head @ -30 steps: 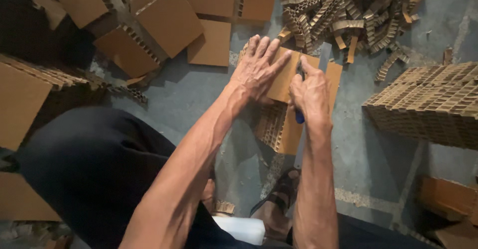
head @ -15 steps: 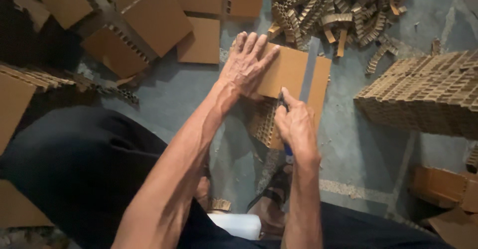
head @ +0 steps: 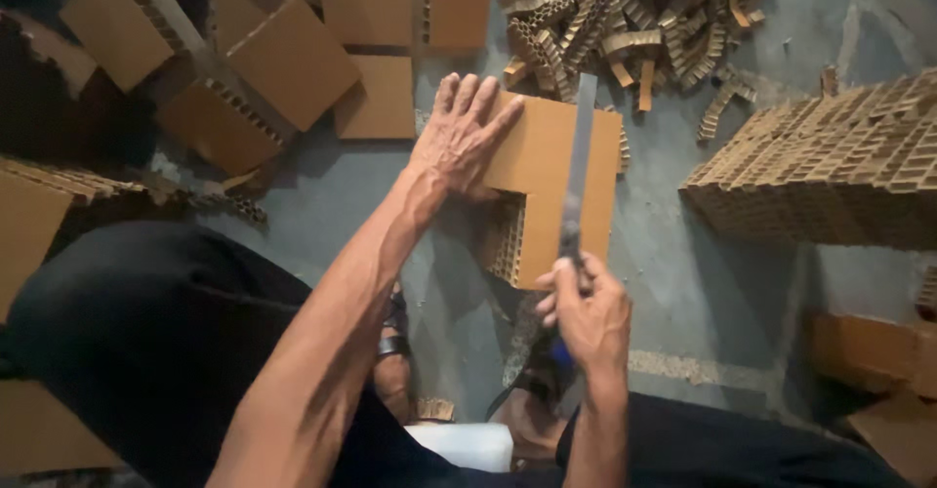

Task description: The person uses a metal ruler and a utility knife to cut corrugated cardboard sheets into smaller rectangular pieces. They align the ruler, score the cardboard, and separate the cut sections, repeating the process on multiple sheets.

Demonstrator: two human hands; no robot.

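Observation:
An L-shaped block of honeycomb cardboard [head: 561,161] stands on the grey floor in front of me. My left hand [head: 461,137] lies flat on its upper left part, fingers spread. My right hand [head: 584,312] grips the handle of a long flat knife [head: 578,156], whose blade lies along the block's top face, pointing away from me. The honeycomb cells show on the block's cut inner side below my left hand.
Flat cardboard blocks [head: 293,59] lie scattered at the upper left. A heap of cut honeycomb strips [head: 625,20] sits at the top. A large honeycomb slab [head: 830,166] lies at the right. My sandalled feet [head: 395,346] are below the block.
My right hand has drawn back toward me, pulling the knife along the block so the long blade now shows. My left hand stays pressed on the cardboard.

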